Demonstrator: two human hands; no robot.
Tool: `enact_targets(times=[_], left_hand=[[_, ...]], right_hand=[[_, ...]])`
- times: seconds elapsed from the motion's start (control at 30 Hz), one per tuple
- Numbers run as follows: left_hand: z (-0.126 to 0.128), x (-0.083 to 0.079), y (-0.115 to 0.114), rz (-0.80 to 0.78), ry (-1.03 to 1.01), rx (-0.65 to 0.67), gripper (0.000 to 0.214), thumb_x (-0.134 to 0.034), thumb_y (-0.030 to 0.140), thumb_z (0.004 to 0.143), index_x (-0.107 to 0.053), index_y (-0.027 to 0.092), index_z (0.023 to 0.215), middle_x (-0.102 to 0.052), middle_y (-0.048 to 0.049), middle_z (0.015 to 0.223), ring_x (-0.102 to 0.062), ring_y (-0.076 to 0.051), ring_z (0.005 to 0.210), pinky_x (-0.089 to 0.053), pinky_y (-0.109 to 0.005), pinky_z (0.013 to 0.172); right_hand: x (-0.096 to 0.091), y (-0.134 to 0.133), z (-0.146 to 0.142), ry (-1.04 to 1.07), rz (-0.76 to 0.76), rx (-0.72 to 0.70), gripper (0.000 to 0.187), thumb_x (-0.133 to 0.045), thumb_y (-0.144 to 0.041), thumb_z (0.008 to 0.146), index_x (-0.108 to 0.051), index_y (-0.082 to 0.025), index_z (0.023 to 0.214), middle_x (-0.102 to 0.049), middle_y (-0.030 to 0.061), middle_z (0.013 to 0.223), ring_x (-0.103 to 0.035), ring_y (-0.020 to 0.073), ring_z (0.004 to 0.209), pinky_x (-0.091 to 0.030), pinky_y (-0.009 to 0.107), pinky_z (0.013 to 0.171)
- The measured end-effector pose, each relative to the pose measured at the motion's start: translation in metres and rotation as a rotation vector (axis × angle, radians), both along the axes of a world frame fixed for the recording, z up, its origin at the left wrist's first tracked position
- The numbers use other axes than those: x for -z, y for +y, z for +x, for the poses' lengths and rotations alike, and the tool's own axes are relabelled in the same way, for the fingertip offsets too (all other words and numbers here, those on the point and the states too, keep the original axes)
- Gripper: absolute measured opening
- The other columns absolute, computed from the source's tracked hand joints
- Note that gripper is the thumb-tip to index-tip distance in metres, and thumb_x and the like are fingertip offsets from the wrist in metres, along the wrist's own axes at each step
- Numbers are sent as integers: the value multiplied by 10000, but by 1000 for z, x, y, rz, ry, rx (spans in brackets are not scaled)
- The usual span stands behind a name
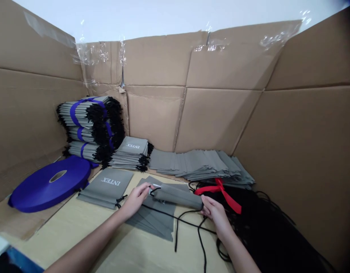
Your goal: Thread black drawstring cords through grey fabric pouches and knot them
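Observation:
My left hand pinches one end of a bunched grey fabric pouch, near a small metal piece and a black loop. My right hand grips the pouch's other end, fingers closed round it. A black drawstring cord trails from the pouch down across the table. The pouch is held just above a flat layer of grey pouches.
Grey pouches printed INTEX lie to the left, a small stack behind them. Bundles tied with purple tape stand at back left. A purple tape roll lies left. Fanned grey pouches, a red ribbon and black cords lie right. Cardboard walls surround everything.

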State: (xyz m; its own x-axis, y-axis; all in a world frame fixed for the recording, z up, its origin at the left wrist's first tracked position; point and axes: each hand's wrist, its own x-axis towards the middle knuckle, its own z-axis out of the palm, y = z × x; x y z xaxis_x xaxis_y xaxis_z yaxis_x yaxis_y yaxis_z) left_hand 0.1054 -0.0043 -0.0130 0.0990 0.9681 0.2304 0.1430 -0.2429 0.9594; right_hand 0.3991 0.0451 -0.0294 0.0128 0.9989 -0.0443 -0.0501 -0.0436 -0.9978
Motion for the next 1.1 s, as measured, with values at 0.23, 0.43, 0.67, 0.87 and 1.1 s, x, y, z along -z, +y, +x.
enact_targets(times=[0.23, 0.43, 0.67, 0.87, 1.1], left_hand=[[3, 5, 0, 14, 6, -17, 374, -419, 490, 865, -551, 147, 934, -290, 50, 608, -264, -89, 530, -198, -200, 469], [6, 9, 2, -30, -80, 24, 365, -437, 500, 855, -528, 157, 945, -268, 63, 592, -239, -77, 494, -170, -197, 445], [8, 11, 2, 14, -68, -56, 326, -440, 486, 854, -449, 167, 788, -349, 43, 664, -287, -78, 546, -254, -192, 497], [9, 14, 2, 33, -39, -71, 297, -453, 459, 849, -426, 174, 769, -387, 41, 669, -329, -84, 558, -280, -196, 517], [9, 14, 1, -12, 8, -121, 301, -447, 465, 852, -456, 173, 924, -420, 73, 521, -353, -84, 446, -267, -187, 448]], right_hand=[[-4, -3, 0, -18, -17, -3, 397, -701, -551, 540, -541, -188, 547, -268, -115, 382, -250, 56, 367, -437, 253, 478], [-6, -4, -1, -36, -10, -19, 397, -666, -566, 562, -517, -200, 521, -251, -117, 364, -221, 58, 346, -430, 275, 483], [-7, -3, -2, -76, -35, -18, 408, -667, -572, 534, -507, -198, 497, -249, -109, 371, -250, 58, 357, -426, 254, 459], [-1, 1, 0, -130, -43, -29, 391, -661, -563, 532, -565, -186, 574, -271, -97, 417, -297, 71, 373, -425, 254, 434], [6, 5, 1, -239, 25, -35, 378, -610, -558, 573, -549, -186, 549, -311, -76, 432, -338, 95, 398, -400, 251, 405]])
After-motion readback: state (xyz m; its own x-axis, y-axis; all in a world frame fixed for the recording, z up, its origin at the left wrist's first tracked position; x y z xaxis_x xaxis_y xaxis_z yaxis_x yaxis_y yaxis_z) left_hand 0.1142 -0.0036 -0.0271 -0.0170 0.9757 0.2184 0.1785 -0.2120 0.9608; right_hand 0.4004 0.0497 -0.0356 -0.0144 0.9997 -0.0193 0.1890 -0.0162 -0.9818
